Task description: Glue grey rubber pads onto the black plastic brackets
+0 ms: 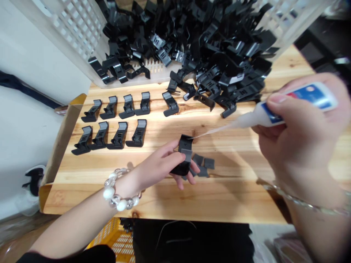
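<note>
My left hand [161, 164] is closed round a black plastic clip [184, 155], held just above the wooden table [219, 197]. My right hand [298, 138] grips a white glue bottle with a blue and red label [290, 104]. Its long thin nozzle [214, 130] points left, and the tip touches the top of the clip. A few small grey pads [204, 165] lie on the table right beside the left fingers.
Two rows of black clips [115, 122] stand lined up on the left of the table. A big heap of black clips [208, 47] spills out of a tipped white slotted crate [76, 33] at the back. A yellow basket [115, 237] sits below the table's near edge.
</note>
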Motion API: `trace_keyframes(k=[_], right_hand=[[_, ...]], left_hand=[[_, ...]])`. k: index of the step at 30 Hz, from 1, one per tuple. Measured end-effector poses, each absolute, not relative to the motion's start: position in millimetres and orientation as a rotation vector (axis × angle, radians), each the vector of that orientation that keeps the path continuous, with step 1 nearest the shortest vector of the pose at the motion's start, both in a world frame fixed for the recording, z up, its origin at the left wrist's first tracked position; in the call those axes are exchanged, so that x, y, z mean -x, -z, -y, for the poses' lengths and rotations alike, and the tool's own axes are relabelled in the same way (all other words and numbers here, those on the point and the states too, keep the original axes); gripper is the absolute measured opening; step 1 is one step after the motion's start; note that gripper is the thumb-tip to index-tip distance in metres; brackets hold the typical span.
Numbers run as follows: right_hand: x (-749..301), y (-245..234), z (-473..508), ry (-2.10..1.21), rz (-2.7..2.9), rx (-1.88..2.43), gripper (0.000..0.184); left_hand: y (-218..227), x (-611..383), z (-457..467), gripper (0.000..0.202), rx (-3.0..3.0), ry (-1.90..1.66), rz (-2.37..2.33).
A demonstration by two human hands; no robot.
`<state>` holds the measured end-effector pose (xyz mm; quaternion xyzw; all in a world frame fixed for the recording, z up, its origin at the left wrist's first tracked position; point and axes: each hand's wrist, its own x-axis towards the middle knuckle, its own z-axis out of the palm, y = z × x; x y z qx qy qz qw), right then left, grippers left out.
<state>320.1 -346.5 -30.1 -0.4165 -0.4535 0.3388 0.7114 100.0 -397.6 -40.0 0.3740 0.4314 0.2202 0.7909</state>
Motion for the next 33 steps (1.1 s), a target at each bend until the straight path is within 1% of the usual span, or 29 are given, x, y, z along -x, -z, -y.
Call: trace_keyframes(k=[3,10,16,19,23,25,28,31,33], right_hand=[[-320.2,30.3,346.0,-0.746,0.999,0.92,0.02],[-321.3,33.0,344.6,-0.737,1.026,0.896,0.017],[-322.6,30.8,345.3,-0.751,0.996,0.914,0.015],[-323.1,25.3,347.6,-0.924,0.903,0.933,0.016],[-322.5,22.8,350.9,-1.132,0.79,0.948,0.028],[-321.4,24.9,353.0,-1.201,0.831,0.955,0.029],[-316.6,29.9,357.5,-1.421,0.947,0.962,0.028],[-307.4,36.2,363.5,-1.676,1.032,0.988,0.038],[-300.6,41.4,368.1,-1.77,1.084,1.012,0.042]], left_hand=[[39.8,-100.0,397.6,0.025,-0.796,-0.475,-0.932],[40.6,-99.7,398.2,0.028,-0.802,-0.484,-0.934],[41.2,-100.1,399.6,0.018,-0.826,-0.512,-0.948],[41.6,-101.5,399.9,0.015,-0.856,-0.543,-0.968],[44.2,-102.5,399.8,0.013,-0.89,-0.614,-0.982],[46.1,-102.2,399.7,0.013,-0.917,-0.657,-0.992],[48.2,-101.8,399.3,0.013,-0.953,-0.691,-1.005],[49.1,-102.0,398.9,0.017,-0.95,-0.703,-1.014],[49.2,-102.3,398.8,0.021,-0.934,-0.71,-1.016]])
